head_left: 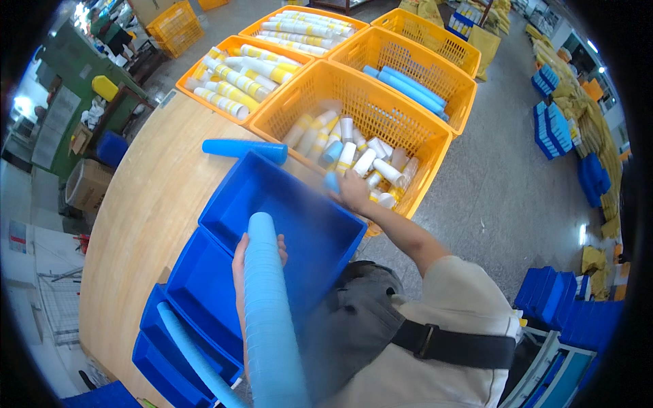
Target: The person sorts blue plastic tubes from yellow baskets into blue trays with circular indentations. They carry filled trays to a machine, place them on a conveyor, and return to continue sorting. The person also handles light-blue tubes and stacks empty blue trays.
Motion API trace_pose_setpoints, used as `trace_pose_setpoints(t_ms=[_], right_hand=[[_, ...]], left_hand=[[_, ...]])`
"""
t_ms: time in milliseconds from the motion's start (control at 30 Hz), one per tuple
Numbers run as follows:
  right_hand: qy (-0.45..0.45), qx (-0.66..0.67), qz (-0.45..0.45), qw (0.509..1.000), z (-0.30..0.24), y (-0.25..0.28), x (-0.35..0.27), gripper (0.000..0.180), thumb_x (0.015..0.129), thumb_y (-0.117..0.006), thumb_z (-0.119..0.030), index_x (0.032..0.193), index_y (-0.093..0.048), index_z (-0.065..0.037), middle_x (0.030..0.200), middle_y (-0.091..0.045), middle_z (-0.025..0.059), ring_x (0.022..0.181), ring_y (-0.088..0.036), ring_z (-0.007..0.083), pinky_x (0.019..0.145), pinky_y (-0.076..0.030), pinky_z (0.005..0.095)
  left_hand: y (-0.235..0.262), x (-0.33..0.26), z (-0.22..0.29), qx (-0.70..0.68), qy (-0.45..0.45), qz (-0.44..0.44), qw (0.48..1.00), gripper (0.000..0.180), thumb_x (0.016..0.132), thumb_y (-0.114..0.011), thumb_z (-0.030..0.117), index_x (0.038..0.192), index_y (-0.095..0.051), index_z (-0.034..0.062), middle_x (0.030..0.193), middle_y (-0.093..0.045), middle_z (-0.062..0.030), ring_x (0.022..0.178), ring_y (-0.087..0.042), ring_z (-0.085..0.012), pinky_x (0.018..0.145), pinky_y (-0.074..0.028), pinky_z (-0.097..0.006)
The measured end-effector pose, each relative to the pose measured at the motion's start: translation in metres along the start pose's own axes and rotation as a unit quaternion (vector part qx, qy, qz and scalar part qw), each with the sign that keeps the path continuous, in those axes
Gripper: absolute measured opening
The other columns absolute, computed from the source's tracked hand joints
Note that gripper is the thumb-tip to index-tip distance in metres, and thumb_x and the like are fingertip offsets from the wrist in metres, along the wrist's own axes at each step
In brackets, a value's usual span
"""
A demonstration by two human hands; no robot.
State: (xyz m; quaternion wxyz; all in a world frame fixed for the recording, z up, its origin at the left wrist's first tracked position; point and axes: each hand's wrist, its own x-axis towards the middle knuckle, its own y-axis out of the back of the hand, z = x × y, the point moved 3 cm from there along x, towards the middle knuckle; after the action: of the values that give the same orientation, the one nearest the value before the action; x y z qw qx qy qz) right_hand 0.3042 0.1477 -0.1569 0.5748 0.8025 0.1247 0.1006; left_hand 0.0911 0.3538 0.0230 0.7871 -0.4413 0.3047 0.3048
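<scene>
My left hand (239,264) is wrapped round a long stack of nested light blue tapered tubes (266,292), which slants up over the blue bins. The stack's upper end is over a blue bin (221,194) on the table. My right hand (354,192) is closed on a short light blue tube (331,181) at the near edge of a yellow crate (272,121). Loose white, yellow and blue tubes lie jumbled inside that crate. Beyond the bin, a darker blue stack of nested tubes (245,149) lies on the wooden table (146,197).
More yellow crates adjoin the near one; one holds white and yellow tube stacks (238,78), another blue stacks (411,88). A thin light blue stack (194,353) leans across the nearer blue bins. Blue bins (561,299) stand at right. A person (112,34) is far left.
</scene>
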Motion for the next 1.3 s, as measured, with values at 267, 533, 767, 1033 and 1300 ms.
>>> trace_pose_setpoints(t_ms=[267, 533, 767, 1033, 1300], right_hand=[[-0.151, 0.791, -0.024, 0.592, -0.086, 0.043, 0.052, 0.048, 0.101, -0.051, -0.044, 0.123, -0.054, -0.002, 0.106, -0.062, 0.0193, 0.099, -0.063, 0.0307, 0.084, -0.052, 0.0417], [-0.11, 0.826, -0.294, 0.468, -0.17, 0.065, -0.025, 0.067, 0.091, -0.065, -0.058, 0.127, -0.05, -0.004, 0.118, -0.062, 0.0183, 0.107, -0.061, 0.0283, 0.095, -0.051, 0.0416], [-0.153, 0.868, -0.289, 0.375, -0.193, 0.032, 0.013, 0.044, 0.093, -0.065, -0.043, 0.101, -0.059, -0.001, 0.095, -0.066, 0.0153, 0.087, -0.068, 0.0256, 0.08, -0.059, 0.0406], [-0.192, 0.678, -0.381, 0.598, -0.203, 0.014, 0.025, 0.035, 0.096, -0.062, -0.033, 0.107, -0.058, 0.0, 0.096, -0.064, 0.0147, 0.084, -0.064, 0.027, 0.076, -0.056, 0.0414], [-0.081, 0.743, -0.393, 0.536, -0.217, 0.021, -0.001, 0.047, 0.095, -0.065, -0.044, 0.115, -0.054, -0.003, 0.101, -0.061, 0.0138, 0.089, -0.063, 0.0246, 0.08, -0.055, 0.0433]], left_hand=[[-0.03, 0.039, -0.016, 0.01, 0.106, -0.28, 0.954, 0.077, 0.095, -0.064, 0.042, 0.143, -0.03, -0.0071, 0.119, -0.051, -0.0302, 0.093, -0.063, -0.0313, 0.071, -0.062, -0.037], [-0.028, 0.03, 0.006, -0.076, 0.095, -0.271, 0.955, 0.063, 0.097, -0.061, 0.045, 0.139, -0.041, 0.0023, 0.117, -0.052, -0.0278, 0.092, -0.062, -0.0328, 0.072, -0.06, -0.039], [-0.032, 0.039, 0.011, -0.033, -0.035, -0.22, 0.974, 0.052, 0.098, -0.06, 0.043, 0.135, -0.048, 0.0086, 0.106, -0.061, -0.0199, 0.079, -0.066, -0.0328, 0.063, -0.058, -0.042], [-0.004, 0.026, 0.027, 0.138, 0.06, -0.158, 0.976, 0.059, 0.091, -0.069, 0.032, 0.13, -0.046, -0.0071, 0.1, -0.063, -0.0261, 0.079, -0.07, -0.0323, 0.065, -0.062, -0.041], [0.014, 0.014, 0.043, 0.054, 0.012, -0.145, 0.988, 0.056, 0.092, -0.069, 0.035, 0.124, -0.054, -0.0079, 0.095, -0.066, -0.0244, 0.079, -0.07, -0.0302, 0.064, -0.063, -0.039]])
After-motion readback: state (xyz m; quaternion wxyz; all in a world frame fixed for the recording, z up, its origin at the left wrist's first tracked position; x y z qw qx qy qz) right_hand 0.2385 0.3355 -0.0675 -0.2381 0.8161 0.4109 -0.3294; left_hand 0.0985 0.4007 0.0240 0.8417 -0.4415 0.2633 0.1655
